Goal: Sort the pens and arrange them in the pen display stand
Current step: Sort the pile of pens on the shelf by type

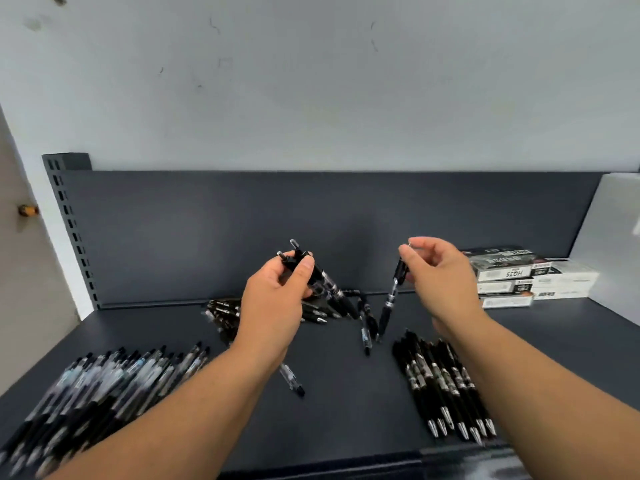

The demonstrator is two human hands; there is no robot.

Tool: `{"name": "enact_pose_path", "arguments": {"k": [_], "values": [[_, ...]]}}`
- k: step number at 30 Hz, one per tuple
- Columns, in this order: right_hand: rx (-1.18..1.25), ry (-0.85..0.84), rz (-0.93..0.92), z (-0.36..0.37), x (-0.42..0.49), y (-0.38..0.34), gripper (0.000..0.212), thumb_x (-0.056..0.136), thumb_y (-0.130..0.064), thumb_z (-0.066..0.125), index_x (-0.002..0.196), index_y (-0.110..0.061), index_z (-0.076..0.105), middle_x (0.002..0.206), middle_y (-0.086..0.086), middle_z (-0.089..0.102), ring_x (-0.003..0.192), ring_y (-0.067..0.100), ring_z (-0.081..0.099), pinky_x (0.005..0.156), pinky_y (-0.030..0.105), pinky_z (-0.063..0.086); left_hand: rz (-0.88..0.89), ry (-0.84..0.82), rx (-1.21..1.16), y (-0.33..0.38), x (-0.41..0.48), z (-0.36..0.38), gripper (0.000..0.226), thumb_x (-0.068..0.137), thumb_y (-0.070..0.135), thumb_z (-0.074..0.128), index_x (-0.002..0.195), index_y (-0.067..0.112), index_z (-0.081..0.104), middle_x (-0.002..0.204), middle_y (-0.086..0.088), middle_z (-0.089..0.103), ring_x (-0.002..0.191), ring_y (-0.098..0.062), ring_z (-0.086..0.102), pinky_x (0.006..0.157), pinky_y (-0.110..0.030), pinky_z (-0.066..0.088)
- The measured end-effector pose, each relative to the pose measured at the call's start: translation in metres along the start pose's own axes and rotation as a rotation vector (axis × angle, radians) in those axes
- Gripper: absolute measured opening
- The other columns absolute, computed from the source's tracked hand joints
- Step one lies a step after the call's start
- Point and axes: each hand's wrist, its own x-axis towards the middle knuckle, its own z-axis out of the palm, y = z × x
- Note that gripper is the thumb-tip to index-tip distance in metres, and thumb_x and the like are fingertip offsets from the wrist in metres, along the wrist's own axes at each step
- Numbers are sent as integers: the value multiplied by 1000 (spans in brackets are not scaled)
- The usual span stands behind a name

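**Both hands hold pens above the shelf**

The left hand [277,292] is raised over the middle of the dark shelf [346,417]. Its fingers are curled around a small bundle of pens [323,280], and the thumb is clamped across the barrels. The clicker ends stick up past the thumb, and the tips slant down to the right. How many pens are in the bundle cannot be told.

The right hand [440,271] is also in the air, to the right of the left hand and apart from it. Thumb and forefinger pinch the top end of a single black pen [389,303], which hangs tip-down, slightly tilted. The other fingers are loosely curled.

On the shelf:

- A loose heap of pens [223,311] lies near the back edge, partly hidden by the left hand.
- A large pile of clear-barrelled pens [104,386] fills the near left corner.
- A tidy row of black pens [440,382] lies towards the near right edge, metal tips pointing to the front.
- One stray clear pen [292,377] lies near the middle, just beside the left forearm.
- Stacked pen boxes [519,275] sit in the far right corner against the back panel [242,220].
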Motion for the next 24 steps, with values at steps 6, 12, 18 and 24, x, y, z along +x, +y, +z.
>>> {"name": "enact_pose_path", "arguments": {"k": [6,12,18,24], "values": [[-154,-56,81,-54,12,13,8,85,-29,71,88,-22,72,81,-6,72,74,9,66,74,28,51,-205,-296,203,1,-2,51,26,92,35,61,76,14,62,57,7,53,57,-9,55,84,-34,52],[-295,-165,197,-63,7,45,9,81,-30,74,82,-22,73,70,-9,68,66,11,63,76,42,59,-440,-510,462,-19,2,82,21,91,24,62,81,9,52,61,-3,47,53,-14,49,68,-30,54],[-432,-378,245,-60,-2,61,19,83,-21,73,100,-16,66,83,-4,63,67,13,64,56,27,59,-519,-520,564,-50,-10,104,20,91,25,62,85,6,57,68,-4,51,59,-12,52,52,-20,53],[-689,-561,41,-70,-6,64,27,80,-29,75,105,-25,68,89,-12,63,88,7,61,80,17,43,-365,-548,804,-57,-26,99,53,84,35,70,129,15,50,107,-5,62,81,-17,68,72,-31,60]]}}
